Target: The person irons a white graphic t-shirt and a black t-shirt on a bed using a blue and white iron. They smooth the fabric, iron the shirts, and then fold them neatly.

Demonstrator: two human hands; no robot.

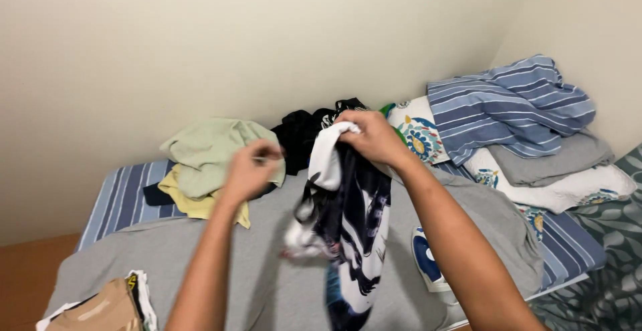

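Observation:
My right hand (373, 137) grips the top of a dark navy and white patterned garment (348, 231), which hangs down over a grey sheet (267, 264) on the bed. My left hand (251, 169) is raised to the left of it, fingers curled together, a short gap from the cloth; I cannot tell whether it pinches anything. Behind my left hand lies a pale green garment (214, 150) on top of a yellow one (190, 200). A black garment (304, 134) is bunched against the wall behind both hands.
A blue striped sheet (120, 200) covers the mattress. At the right, a striped blue blanket (515, 103), a grey folded cloth (555, 160) and floral pillows (418, 130) are piled up. Folded clothes (107, 307) sit at the lower left. An iron (428, 264) rests beside my right forearm.

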